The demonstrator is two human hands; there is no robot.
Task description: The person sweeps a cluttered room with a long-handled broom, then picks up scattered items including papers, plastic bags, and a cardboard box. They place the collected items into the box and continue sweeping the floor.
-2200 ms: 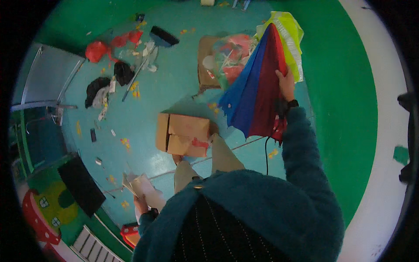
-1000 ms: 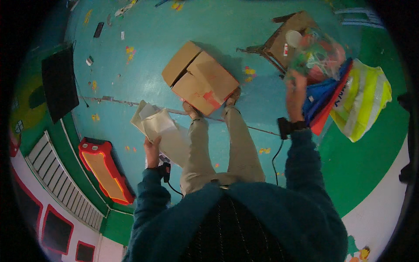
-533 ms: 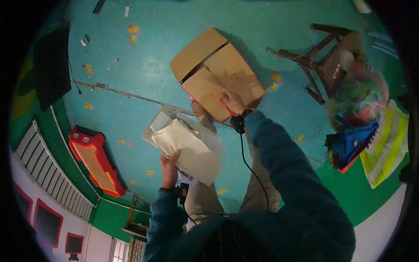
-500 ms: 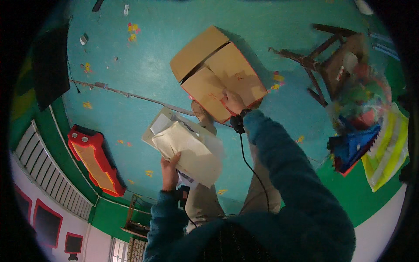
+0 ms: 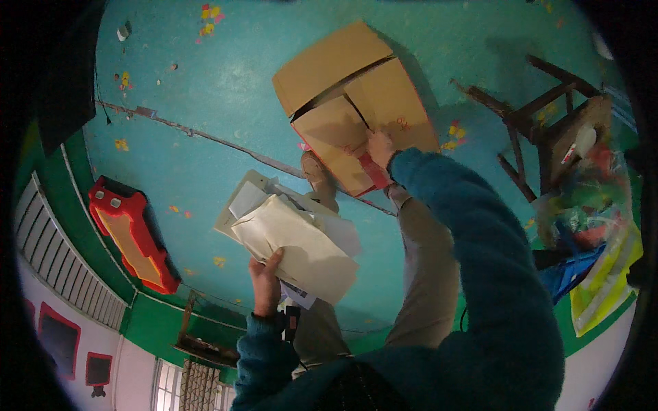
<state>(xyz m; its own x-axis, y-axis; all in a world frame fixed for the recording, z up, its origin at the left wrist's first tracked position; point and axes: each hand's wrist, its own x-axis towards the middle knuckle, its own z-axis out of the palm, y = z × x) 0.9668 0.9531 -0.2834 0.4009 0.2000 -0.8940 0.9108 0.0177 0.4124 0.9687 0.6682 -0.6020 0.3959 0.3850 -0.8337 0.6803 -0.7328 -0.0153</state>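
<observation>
My left hand (image 5: 266,281) is closed on a stack of papers, thumb on top. The stack has a cream envelope (image 5: 298,240) uppermost, with white and grey sheets (image 5: 248,200) sticking out behind and below it. My right hand (image 5: 379,147) is at a cardboard box (image 5: 336,65) on the floor, its fingers curled at the edge of a top flap (image 5: 336,130). A narrow dark gap runs between this flap and the neighbouring one. A red patch (image 5: 373,171) shows beside my right wrist. What lies inside the box is hidden.
On the right are a dark wooden stool (image 5: 555,130), a clear plastic bag of coloured things (image 5: 589,205) and a yellow reflective vest (image 5: 603,288). A red and orange toy-like piece (image 5: 130,233) stands on the left. My shoe (image 5: 315,171) is close to the box.
My right hand has shifted farther in over the box top, and a gap has opened between the near flaps. My left hand still holds the papers. The whole view has shifted slightly.
</observation>
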